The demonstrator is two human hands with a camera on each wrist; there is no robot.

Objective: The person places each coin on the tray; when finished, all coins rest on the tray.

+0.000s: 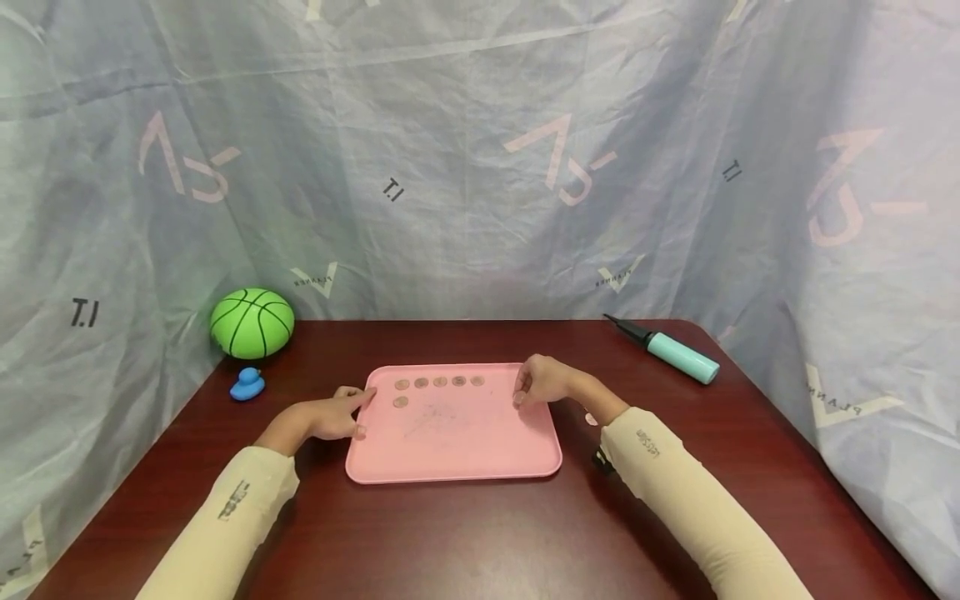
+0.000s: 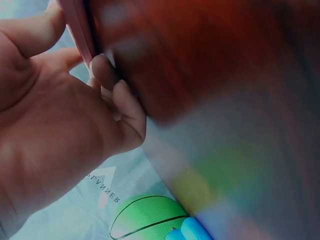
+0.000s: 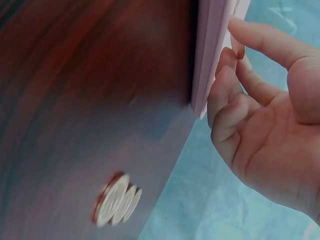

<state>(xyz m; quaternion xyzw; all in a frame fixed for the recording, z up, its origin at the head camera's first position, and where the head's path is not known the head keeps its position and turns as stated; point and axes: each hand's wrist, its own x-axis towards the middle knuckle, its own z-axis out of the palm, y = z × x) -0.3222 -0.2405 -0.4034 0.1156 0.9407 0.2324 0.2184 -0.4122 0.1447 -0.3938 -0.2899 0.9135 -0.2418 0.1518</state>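
On one pink tray (image 1: 480,437) lie six coins (image 1: 440,382), five in a row plus one nearer, while the left hand (image 1: 333,417), spread, touches its left side and the right hand (image 1: 546,380) pinches one more coin (image 3: 239,49).

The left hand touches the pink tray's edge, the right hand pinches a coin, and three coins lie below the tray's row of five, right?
Not quite: the head view shows one coin below the row of five, not three. The left hand does touch the edge of the pink tray, and the right hand pinches another coin.
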